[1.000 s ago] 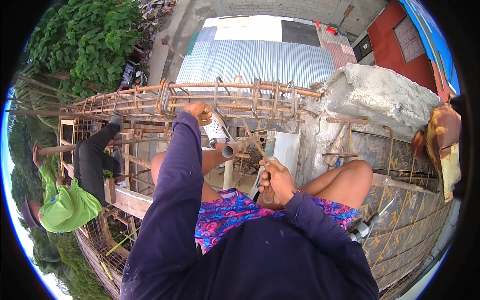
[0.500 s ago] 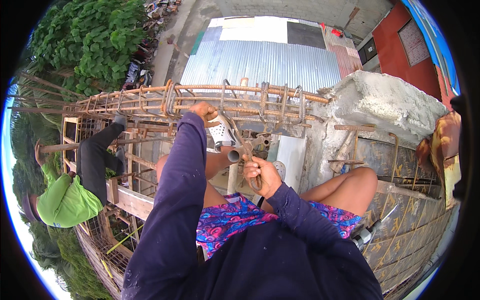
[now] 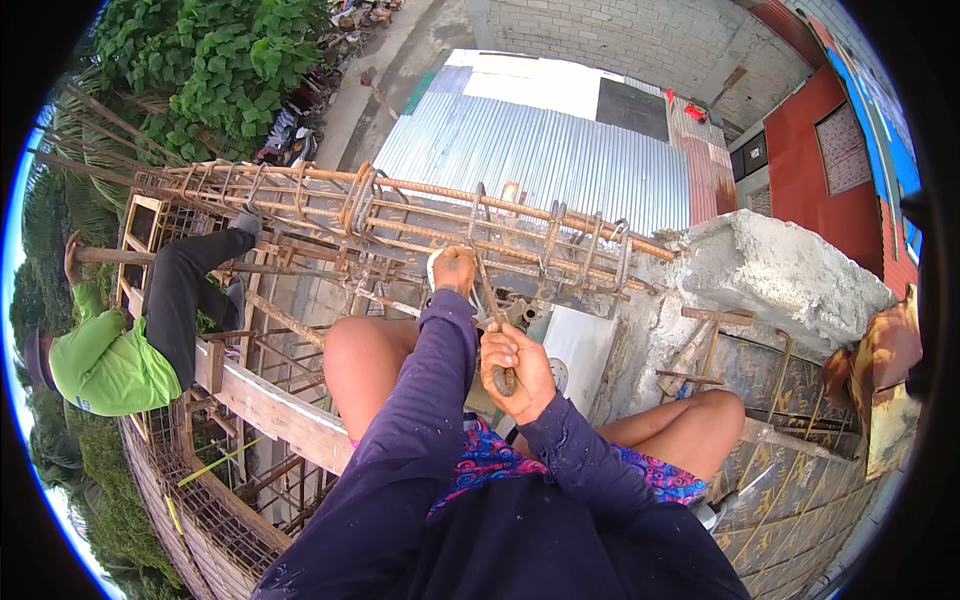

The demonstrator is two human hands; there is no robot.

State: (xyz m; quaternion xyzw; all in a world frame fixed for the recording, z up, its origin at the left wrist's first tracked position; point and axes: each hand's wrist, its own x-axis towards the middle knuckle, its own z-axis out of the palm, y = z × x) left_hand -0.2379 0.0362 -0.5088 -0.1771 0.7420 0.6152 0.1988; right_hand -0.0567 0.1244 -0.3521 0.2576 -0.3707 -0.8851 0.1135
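My right hand (image 3: 517, 372) is closed around a rusty bent steel rod (image 3: 489, 290), whose curved lower end shows below the fingers. The rod slants up toward a long cage of rusty rebar (image 3: 415, 202) with bent stirrups around its bars. My left hand (image 3: 455, 270) is a fist at the cage's near side, right beside the rod's upper part. What the left fingers hold is hidden. My bare knees, in patterned shorts (image 3: 640, 470), are bent on either side of my arms.
At the left, a co-worker in a green shirt (image 3: 115, 362) leans over the framework. A wooden plank (image 3: 285, 405) crosses near my left knee. Rough concrete (image 3: 790, 280) rises at the right, beside a rusty sheet (image 3: 888, 380). Corrugated roofing (image 3: 520, 135) lies beyond the cage.
My left hand has moved right along the cage and nearer to the rod. The right hand keeps its hold. The view has shifted and tilted slightly.
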